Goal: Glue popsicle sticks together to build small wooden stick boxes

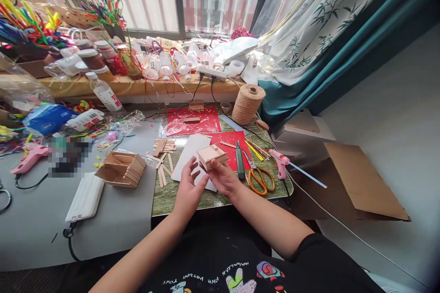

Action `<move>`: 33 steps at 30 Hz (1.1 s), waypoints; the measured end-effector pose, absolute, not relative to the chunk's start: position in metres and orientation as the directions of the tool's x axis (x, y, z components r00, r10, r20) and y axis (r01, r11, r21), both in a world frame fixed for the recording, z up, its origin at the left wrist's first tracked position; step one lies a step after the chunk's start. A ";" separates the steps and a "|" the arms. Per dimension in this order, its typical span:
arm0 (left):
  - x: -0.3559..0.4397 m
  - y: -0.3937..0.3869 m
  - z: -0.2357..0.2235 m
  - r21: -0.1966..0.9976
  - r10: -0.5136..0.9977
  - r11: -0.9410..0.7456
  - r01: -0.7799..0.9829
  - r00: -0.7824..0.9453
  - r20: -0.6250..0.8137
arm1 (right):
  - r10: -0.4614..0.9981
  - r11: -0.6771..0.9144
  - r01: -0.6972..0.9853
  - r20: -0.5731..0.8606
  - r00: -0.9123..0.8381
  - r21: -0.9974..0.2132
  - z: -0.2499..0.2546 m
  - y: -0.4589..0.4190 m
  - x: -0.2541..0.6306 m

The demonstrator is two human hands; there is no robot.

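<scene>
My right hand (225, 179) grips a small craft-stick box (210, 154) by its near right side, thumb on the near edge. My left hand (191, 183) is close by its left side with fingers apart; whether a fingertip touches the box I cannot tell. Both hands are above a white board (187, 155) lying on the wood-patterned table mat. Left of them lie loose craft sticks (161, 176). A larger craft-stick box (122, 169) stands further left. To the right of my right hand are a green utility knife (239, 160) and orange-handled scissors (261, 181).
A pink glue gun (280, 162) with its cord sits at the table's right edge. Behind stands a twine spool (249, 104); red sheets (192, 121) lie before it. A white power bank (85, 197), bottles (105, 91) and another pink glue gun (30, 155) occupy the left.
</scene>
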State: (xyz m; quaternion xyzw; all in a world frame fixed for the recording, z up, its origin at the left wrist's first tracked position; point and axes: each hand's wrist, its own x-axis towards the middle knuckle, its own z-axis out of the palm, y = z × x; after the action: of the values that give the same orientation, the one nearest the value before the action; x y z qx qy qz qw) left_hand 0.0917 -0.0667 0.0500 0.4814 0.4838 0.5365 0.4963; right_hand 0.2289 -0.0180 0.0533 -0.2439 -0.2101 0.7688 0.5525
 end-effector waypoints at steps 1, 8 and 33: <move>0.096 -0.070 0.051 0.996 0.999 -0.036 -0.077 -0.023 0.034 | 0.959 -0.279 -0.737 -0.139 -0.247 -0.616 0.053 -0.020 0.229; 0.102 -0.084 0.046 0.998 0.990 -0.068 0.006 0.121 0.067 | 0.973 -0.200 -0.652 -0.072 -0.218 -0.731 0.052 -0.025 0.235; 0.076 -0.050 0.068 0.337 0.753 0.625 -0.704 0.430 -0.499 | 0.914 0.108 -0.284 0.207 -0.349 -0.953 0.024 -0.007 0.257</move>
State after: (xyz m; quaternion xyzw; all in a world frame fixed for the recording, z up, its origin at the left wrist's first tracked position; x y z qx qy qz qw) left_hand 0.0762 -0.0502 0.0678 0.0386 0.3149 0.4311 0.8447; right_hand 0.2570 -0.0073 0.0238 -0.2835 -0.5556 0.6047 0.4952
